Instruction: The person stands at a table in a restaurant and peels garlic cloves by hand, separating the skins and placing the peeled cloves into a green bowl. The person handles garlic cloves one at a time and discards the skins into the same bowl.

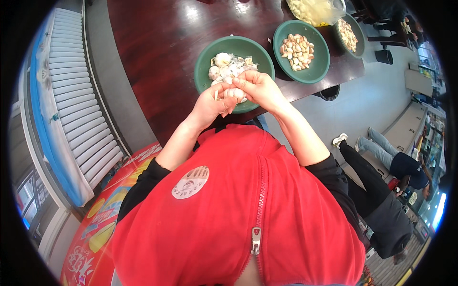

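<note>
My left hand (215, 103) holds a white garlic bulb (234, 94) over the near part of a green plastic colander (264, 57). A short pale piece, perhaps a stem, pokes out between its fingers. From the right, my right hand (260, 90) grips the top of the same bulb with thumb and bent fingers; the fingertips of both hands almost meet there. Several whole garlic bulbs (222, 59) lie in the colander among loose papery skins (236, 60). Beside it, a second green colander (320, 68) contains loose garlic cloves (297, 51).
All this stands on a dark red, glossy table (157, 64). Farther right are a third bowl (359, 50) of cloves and a plastic bag (316, 10) of peeled cloves. A white radiator (82, 96) lines the left wall. Two people stand at right near cabinets (404, 128).
</note>
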A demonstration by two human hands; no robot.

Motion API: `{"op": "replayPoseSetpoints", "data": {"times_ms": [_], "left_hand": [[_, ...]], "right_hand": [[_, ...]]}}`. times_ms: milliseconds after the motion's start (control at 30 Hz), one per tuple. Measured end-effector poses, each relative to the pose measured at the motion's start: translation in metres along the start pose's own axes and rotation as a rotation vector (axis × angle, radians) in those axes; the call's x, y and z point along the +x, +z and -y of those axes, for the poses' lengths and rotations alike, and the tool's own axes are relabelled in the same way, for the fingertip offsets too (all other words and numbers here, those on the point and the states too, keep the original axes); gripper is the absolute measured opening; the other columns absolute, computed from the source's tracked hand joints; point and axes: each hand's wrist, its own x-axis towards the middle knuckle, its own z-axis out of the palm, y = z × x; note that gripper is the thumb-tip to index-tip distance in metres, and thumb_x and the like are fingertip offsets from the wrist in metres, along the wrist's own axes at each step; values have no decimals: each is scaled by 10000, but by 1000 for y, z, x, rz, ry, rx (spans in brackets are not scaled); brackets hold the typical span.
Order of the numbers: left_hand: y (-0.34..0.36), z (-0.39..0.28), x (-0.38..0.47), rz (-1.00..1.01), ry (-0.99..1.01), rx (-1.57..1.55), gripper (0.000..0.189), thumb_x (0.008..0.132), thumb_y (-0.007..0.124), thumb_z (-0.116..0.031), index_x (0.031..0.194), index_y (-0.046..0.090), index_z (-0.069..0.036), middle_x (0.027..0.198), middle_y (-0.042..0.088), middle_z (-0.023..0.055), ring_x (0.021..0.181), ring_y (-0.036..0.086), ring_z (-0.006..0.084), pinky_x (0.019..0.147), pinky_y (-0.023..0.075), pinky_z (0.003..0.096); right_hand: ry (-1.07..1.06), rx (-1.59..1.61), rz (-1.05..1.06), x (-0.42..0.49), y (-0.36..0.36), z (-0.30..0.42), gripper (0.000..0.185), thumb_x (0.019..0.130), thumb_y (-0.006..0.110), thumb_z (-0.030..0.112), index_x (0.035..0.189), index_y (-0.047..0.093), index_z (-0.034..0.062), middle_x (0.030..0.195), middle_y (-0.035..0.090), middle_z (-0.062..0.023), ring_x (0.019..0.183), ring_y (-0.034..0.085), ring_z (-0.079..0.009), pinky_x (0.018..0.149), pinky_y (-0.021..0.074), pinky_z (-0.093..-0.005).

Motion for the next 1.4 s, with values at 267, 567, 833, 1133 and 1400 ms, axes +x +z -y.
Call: {"op": "replayPoseSetpoints", "data": {"times_ms": [267,567,833,1133,1400], "left_hand": [[-9,4,1,-134,-22,-233,277,926,536,-298,1013,526,-34,841,557,22,631,474,64,499,354,193],[-3,8,9,-210,-53,-208,244,935,520,-309,995,553,-75,792,546,-8,669,480,57,570,376,185],[-4,23,5,-284,-154,-322,265,917,551,-311,1060,564,-89,859,570,-21,726,520,54,625,433,177],[-4,32,7,-273,-164,-474,290,915,557,-306,1098,571,-83,925,607,-31,797,561,47,632,452,157],[-5,32,14,-209,-113,-595,299,929,525,-314,1104,569,-76,928,618,-13,800,593,69,641,470,155]], "right_hand": [[-193,-811,-500,26,-1,-32,386,842,602,205,1143,518,-22,764,600,-143,727,609,-290,670,480,-362],[-95,-13,-92,-2,18,-5,317,869,605,171,1114,516,-8,823,637,-84,792,621,-147,749,477,-278],[-1,-192,-46,4,11,-7,361,793,656,215,1012,541,-48,816,627,-108,793,616,-164,719,483,-284],[25,-216,-65,7,9,-3,416,742,671,207,1024,554,-76,823,622,-110,767,607,-157,709,488,-282],[31,62,-101,8,11,-2,314,815,577,179,994,586,-79,798,630,-101,663,588,-114,613,488,-241]]}}
